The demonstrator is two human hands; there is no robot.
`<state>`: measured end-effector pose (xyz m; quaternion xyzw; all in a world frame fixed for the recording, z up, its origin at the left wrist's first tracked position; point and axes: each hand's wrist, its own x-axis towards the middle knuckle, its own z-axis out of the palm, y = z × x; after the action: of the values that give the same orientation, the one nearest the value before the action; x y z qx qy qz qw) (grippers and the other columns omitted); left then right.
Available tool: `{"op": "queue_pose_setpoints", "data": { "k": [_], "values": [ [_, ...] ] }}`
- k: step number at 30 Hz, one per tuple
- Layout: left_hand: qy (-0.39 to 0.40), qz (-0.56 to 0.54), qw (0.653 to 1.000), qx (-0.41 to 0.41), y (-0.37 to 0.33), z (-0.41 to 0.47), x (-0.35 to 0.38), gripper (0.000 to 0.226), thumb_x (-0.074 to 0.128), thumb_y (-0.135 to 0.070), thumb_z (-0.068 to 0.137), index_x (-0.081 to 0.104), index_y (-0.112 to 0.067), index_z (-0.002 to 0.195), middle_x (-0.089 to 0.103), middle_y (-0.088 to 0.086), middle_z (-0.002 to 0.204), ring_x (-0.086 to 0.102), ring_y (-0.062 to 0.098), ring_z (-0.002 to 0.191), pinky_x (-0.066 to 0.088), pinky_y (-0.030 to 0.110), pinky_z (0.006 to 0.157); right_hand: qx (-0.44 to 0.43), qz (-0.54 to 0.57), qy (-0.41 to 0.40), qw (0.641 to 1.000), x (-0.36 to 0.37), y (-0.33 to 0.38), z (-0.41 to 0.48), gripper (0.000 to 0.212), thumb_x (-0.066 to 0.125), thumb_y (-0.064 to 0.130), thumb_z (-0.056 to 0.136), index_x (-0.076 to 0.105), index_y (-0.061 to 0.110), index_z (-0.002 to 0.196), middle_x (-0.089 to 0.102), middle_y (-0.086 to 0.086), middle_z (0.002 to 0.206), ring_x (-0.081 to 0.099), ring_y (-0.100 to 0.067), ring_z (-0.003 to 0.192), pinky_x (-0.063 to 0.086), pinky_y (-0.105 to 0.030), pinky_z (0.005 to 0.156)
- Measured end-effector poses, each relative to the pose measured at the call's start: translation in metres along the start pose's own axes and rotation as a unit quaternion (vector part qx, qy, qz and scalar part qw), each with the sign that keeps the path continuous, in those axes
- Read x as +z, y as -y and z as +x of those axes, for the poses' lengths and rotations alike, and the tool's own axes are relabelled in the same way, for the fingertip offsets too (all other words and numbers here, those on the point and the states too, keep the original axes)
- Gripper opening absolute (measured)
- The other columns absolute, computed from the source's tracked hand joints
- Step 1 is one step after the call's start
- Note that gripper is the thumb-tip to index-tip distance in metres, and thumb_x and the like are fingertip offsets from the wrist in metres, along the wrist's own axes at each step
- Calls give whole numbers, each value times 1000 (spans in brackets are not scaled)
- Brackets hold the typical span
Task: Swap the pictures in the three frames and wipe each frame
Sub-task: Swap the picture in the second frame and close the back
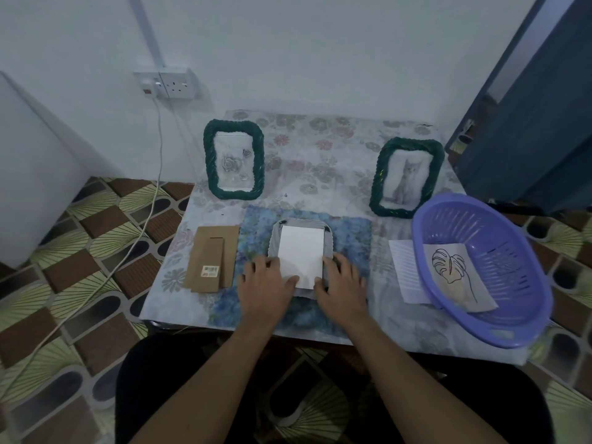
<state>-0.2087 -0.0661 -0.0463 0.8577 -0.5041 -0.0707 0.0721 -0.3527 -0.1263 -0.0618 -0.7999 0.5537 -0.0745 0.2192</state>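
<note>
A pale frame (275, 238) lies face down on a blue cloth (349, 238) at the table's middle, with a white sheet (301, 248) in its opening. My left hand (266, 283) and my right hand (344, 283) rest flat on the frame's near corners, thumbs touching the sheet's lower edge. A green frame with a rose picture (234, 160) stands at the back left. A green frame with a cat picture (405, 177) stands at the back right. A leaf drawing (455, 274) lies in the purple basket (512, 302).
The brown cardboard frame back (211, 257) lies left of the cloth. A lined white sheet (407, 270) sits partly under the basket. A wall socket (166, 84) with a white cable (150, 200) is at the left. A blue door (538, 107) stands at the right.
</note>
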Motion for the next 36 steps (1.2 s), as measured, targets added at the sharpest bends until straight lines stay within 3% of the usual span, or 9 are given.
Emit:
{"op": "queue_pose_setpoints", "data": {
  "k": [5,9,12,14,20,23,29,31,36],
  "values": [
    [-27,-23,999,3,-2,0,1,55,60,-56,88,56,-21,130,53,4,128,46,28,119,39,39,94,-1,2,-8,1000,0,1,0,48,48,36,97,41,21,142,30,-5,154,28,-28,137,27,-46,109],
    [-58,-82,993,63,-6,3,3,43,80,-30,75,65,-20,114,60,5,116,53,31,108,42,42,86,4,5,-11,1000,1,1,0,49,50,37,96,43,20,141,32,-6,153,30,-29,136,28,-47,108],
    [-104,-126,978,128,-7,5,7,27,81,-9,71,68,-17,94,66,3,97,60,29,89,48,40,71,7,-1,-2,1000,-1,3,0,49,49,38,96,41,21,141,31,-5,152,29,-28,136,28,-46,108],
    [-113,-180,969,128,-7,5,9,21,74,-1,76,69,-12,92,69,5,91,64,29,82,51,37,66,9,1,8,1000,-3,3,1,50,49,38,96,40,21,142,30,-5,153,28,-27,137,27,-46,109],
    [-149,-268,946,106,-12,3,3,23,65,-1,86,67,-10,108,71,7,102,67,25,84,53,34,62,16,34,66,997,-17,3,5,56,52,35,94,37,19,146,26,-5,155,25,-28,140,26,-45,111],
    [-174,-268,936,144,-15,3,-4,20,67,-3,87,68,-10,106,71,7,99,67,24,81,54,33,59,7,90,103,991,-30,4,7,59,58,28,90,39,14,144,35,-7,150,34,-29,137,35,-44,110],
    [-205,-335,905,164,-43,0,-23,18,67,-6,89,69,-9,107,71,4,98,65,14,83,53,25,68,-34,27,17,999,-90,-14,3,42,56,18,89,58,19,131,60,-5,131,54,-26,119,46,-36,95],
    [-186,-372,899,136,-55,0,-27,19,66,-9,91,69,-9,110,70,-2,99,63,9,84,50,16,70,-42,-36,-31,998,-107,-26,1,42,55,21,89,56,23,131,58,-2,134,46,-26,127,43,-40,99],
    [-109,-489,864,48,-96,-6,-27,18,65,-9,91,64,-20,106,61,-17,92,59,-8,80,49,7,69,61,-39,-52,996,-126,-67,-14,73,54,32,94,19,16,155,14,-5,164,8,-28,151,19,-49,117]
  ]
}}
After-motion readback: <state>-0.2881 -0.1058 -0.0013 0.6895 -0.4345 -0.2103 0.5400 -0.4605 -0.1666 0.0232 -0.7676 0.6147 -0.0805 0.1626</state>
